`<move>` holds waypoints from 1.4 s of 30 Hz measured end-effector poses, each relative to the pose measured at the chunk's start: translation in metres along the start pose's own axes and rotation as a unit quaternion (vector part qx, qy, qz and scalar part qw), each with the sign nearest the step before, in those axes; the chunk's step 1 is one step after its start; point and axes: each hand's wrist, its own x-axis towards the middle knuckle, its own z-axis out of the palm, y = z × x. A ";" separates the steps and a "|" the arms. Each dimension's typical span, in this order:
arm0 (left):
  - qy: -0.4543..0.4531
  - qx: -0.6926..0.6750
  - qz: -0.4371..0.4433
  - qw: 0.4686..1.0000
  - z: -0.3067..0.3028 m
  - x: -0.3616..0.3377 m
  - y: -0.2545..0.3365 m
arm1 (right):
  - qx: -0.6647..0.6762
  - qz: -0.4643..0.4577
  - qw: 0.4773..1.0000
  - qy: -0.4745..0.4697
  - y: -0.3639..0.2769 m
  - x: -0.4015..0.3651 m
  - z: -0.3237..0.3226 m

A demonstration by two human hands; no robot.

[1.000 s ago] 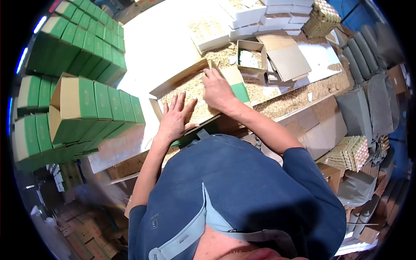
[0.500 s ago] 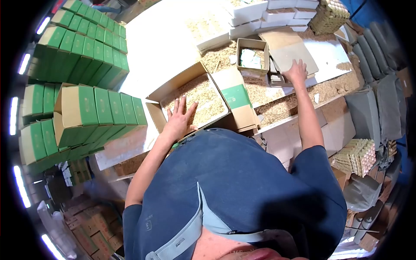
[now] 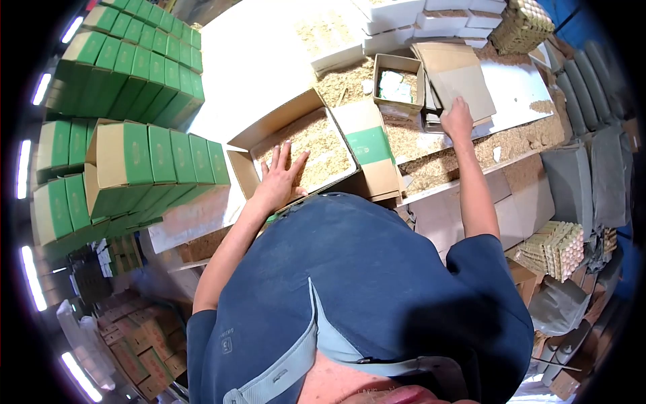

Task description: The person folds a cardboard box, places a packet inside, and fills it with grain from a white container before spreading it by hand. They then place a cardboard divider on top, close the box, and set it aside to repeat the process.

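Observation:
My left hand [image 3: 277, 185] lies with fingers spread over the near left corner of an open cardboard box [image 3: 272, 124]. Wood shavings [image 3: 313, 151] fill this box, and the fingertips rest on or just above them. At the right, my right hand [image 3: 457, 121] is closed on the near edge of a flat cardboard sheet [image 3: 464, 81], thumb side hidden. The sheet lies tilted on other cardboard pieces. Left of it stands a small open box [image 3: 398, 104] with white-and-green packets [image 3: 396, 87] inside. A green-banded cardboard flap [image 3: 370, 147] extends from the larger box's right side.
Green boxes [image 3: 155, 84] are stacked high at the left. White trays [image 3: 397, 34] and stacked egg cartons [image 3: 521, 30] stand at the back. Shavings [image 3: 437, 165] cover part of the white table [image 3: 262, 54]. Another egg-carton stack [image 3: 555, 249] stands low at the right.
My right hand has gone from lying spread on the cardboard sheet to gripping its near edge, and the sheet has shifted. My left hand stays in place on the box.

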 end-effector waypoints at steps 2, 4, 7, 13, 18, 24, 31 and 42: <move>0.013 0.001 0.006 1.000 0.000 -0.001 0.000 | 0.052 0.004 0.999 -0.015 -0.002 -0.001 -0.007; 0.018 0.003 0.006 1.000 0.003 -0.001 -0.001 | 0.042 0.004 0.999 0.031 -0.002 -0.001 -0.010; 0.023 0.008 0.007 1.000 0.004 -0.004 0.001 | 0.044 0.032 0.996 0.071 0.011 0.012 -0.001; 0.015 0.016 0.001 1.000 0.001 -0.003 0.001 | 0.308 0.178 0.934 0.024 0.002 0.024 -0.032; 0.024 0.011 -0.007 1.000 0.005 -0.002 0.000 | 0.243 0.080 0.963 0.084 -0.001 0.037 -0.014; 0.017 0.007 -0.009 1.000 0.002 -0.003 0.002 | 0.171 0.078 0.980 0.069 -0.016 0.029 -0.009; 0.012 -0.050 -0.025 0.998 0.000 -0.004 0.001 | 0.077 -0.070 0.919 0.381 -0.035 0.039 -0.093; 0.245 -0.316 -0.084 0.913 -0.038 -0.067 -0.003 | 0.602 -0.037 0.794 0.083 -0.205 -0.108 -0.167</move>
